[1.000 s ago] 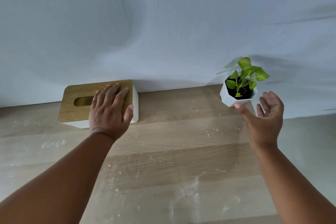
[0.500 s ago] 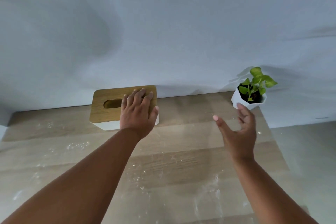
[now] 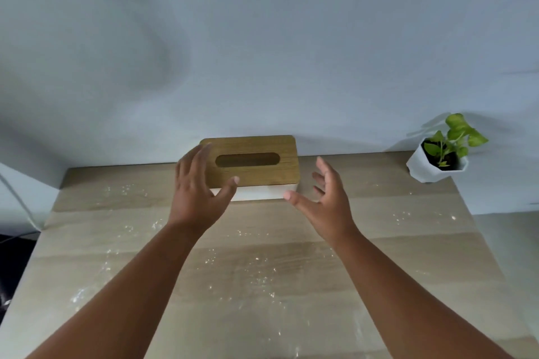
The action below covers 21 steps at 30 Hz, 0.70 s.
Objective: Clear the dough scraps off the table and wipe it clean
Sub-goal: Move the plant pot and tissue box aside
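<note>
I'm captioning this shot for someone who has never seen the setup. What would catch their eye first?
Probably the two open hands, left hand and right hand, either side of the tissue box with its wooden slotted lid, at the table's far edge by the wall. Next the potted plant at the far right corner, then white dough specks scattered over the wood.

We lose the tissue box's [image 3: 256, 160] left front corner behind the left hand [image 3: 198, 192]. Both forearms run off the bottom edge. Table [image 3: 408, 242] specks too small to identify.
</note>
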Each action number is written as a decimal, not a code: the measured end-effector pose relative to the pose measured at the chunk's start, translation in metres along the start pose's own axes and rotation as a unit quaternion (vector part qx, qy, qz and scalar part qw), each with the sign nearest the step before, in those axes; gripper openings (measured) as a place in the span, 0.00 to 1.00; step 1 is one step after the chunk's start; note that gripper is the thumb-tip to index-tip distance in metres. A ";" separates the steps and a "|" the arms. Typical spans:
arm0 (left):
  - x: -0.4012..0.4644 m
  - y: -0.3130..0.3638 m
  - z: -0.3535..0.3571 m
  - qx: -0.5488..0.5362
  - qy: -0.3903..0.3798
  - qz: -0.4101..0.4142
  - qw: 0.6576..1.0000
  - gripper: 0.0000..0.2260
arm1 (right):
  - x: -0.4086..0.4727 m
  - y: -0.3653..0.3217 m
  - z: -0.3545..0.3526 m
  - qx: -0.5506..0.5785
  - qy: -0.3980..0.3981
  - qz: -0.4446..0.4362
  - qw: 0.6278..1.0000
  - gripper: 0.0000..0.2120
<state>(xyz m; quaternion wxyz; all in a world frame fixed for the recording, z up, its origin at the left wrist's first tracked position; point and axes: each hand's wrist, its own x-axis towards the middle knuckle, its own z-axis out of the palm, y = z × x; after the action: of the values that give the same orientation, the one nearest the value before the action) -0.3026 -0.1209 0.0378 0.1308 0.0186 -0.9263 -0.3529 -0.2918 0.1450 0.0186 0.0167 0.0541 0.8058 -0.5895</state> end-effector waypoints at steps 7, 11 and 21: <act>-0.009 -0.036 0.002 -0.118 -0.050 -0.165 0.978 0.44 | 0.009 -0.001 0.032 -0.001 0.011 0.025 1.000 0.49; -0.009 -0.037 0.008 -0.148 -0.048 -0.163 0.974 0.36 | 0.012 0.001 0.039 -0.019 0.022 0.028 0.999 0.43; -0.015 -0.018 0.020 -0.118 -0.056 -0.140 0.981 0.36 | 0.009 0.002 0.029 -0.019 0.068 0.031 0.997 0.38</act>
<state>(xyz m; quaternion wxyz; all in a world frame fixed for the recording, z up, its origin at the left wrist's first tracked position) -0.2945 -0.1197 0.0083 0.0290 0.1129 -0.8723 -0.4748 -0.3014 0.1189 0.0075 -0.0188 0.1189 0.8141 -0.5681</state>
